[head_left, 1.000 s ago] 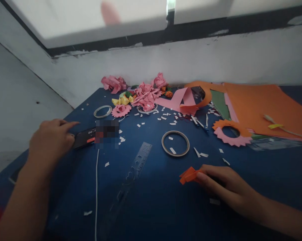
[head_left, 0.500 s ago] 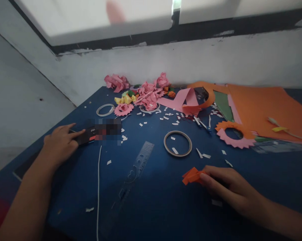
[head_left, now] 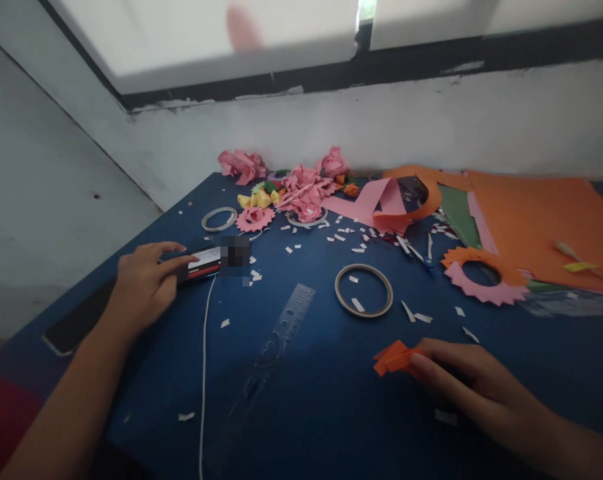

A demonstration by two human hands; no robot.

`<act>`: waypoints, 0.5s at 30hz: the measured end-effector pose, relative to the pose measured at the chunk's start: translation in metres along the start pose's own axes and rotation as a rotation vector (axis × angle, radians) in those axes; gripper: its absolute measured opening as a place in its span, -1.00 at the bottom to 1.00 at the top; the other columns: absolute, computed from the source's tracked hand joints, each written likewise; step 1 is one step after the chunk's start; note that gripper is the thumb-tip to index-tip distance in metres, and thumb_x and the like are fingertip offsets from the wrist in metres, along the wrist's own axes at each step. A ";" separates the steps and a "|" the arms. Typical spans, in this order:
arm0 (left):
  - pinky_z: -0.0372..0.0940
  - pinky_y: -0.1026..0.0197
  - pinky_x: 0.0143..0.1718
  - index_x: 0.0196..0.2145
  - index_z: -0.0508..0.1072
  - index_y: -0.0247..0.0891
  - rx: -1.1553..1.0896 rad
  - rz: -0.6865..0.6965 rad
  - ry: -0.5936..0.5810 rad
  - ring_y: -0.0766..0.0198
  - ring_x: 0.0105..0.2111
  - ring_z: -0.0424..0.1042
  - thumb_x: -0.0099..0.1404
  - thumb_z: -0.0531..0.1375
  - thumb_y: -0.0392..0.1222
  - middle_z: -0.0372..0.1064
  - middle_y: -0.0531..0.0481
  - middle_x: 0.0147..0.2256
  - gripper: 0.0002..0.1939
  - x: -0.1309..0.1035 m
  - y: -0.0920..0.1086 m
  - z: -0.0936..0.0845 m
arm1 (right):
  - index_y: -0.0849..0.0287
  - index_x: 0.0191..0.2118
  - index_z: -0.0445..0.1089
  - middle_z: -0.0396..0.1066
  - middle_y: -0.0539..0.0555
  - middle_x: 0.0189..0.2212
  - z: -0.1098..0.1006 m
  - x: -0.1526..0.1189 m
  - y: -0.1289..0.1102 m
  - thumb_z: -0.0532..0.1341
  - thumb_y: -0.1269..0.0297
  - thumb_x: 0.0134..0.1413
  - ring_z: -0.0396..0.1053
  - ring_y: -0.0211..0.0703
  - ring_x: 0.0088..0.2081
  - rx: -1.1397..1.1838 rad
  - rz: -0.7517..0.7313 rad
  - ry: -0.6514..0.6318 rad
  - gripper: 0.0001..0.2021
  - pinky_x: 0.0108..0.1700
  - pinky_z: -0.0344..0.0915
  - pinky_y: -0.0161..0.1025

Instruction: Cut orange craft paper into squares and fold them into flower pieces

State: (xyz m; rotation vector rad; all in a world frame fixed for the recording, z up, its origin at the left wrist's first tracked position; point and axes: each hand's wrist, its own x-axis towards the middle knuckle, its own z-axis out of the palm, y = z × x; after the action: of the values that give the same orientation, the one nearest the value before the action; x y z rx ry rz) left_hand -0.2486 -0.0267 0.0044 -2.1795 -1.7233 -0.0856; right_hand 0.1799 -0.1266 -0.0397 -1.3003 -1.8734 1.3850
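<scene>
At left, the phone [head_left: 209,256] has brightened under the loose left hand [head_left: 144,283]; lower right, the right hand [head_left: 464,377] pinches orange paper [head_left: 395,358].

It's a craft corner in a plain room, home or classroom I can't tell: a blue table [head_left: 341,427] against a scuffed white wall [head_left: 406,120], under a dark-framed window [head_left: 181,40], spread with orange sheets [head_left: 536,220], crumpled pink paper [head_left: 301,197], white scraps [head_left: 358,305], a roll of tape [head_left: 364,313] and a clear ruler [head_left: 297,305].

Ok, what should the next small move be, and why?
Perhaps a light tap on the phone: the index finger of the left hand extends over its lit screen, while the right hand pinches the folded orange paper.
</scene>
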 end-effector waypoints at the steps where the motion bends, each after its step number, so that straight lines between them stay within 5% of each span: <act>1: 0.09 0.06 -0.01 -0.13 0.48 -0.29 -0.008 0.012 -0.003 0.05 0.02 0.23 0.25 -0.10 -0.35 0.26 -0.17 0.00 -0.60 0.000 0.000 0.003 | 0.17 -0.43 0.32 0.16 -0.05 -0.58 0.000 0.000 -0.001 0.01 0.03 0.23 0.10 -0.38 -0.54 0.001 -0.001 -0.011 -0.64 -0.53 0.04 -0.38; 8: 0.08 0.03 0.01 -0.05 0.43 -0.29 -0.023 0.008 -0.025 0.04 0.07 0.17 0.24 -0.13 -0.35 0.20 -0.20 0.04 -0.56 0.003 0.000 0.009 | 0.17 -0.43 0.35 0.18 -0.04 -0.58 0.002 0.000 -0.006 -0.01 0.01 0.23 0.12 -0.37 -0.53 0.003 0.018 0.052 -0.61 -0.50 0.06 -0.38; 15: 0.03 0.05 0.05 -0.03 0.38 -0.25 -0.009 -0.017 -0.052 0.06 0.12 0.10 0.27 -0.12 -0.34 0.15 -0.16 0.08 -0.58 0.004 0.000 0.010 | 0.16 -0.41 0.31 0.19 -0.04 -0.56 -0.001 0.004 -0.001 -0.03 0.09 0.26 0.15 -0.38 -0.53 -0.027 -0.043 -0.014 -0.66 -0.51 0.08 -0.41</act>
State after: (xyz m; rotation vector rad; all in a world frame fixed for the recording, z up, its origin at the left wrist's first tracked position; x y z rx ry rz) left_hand -0.2498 -0.0202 -0.0039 -2.1927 -1.7733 -0.0412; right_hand 0.1789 -0.1229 -0.0395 -1.2591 -1.9241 1.3556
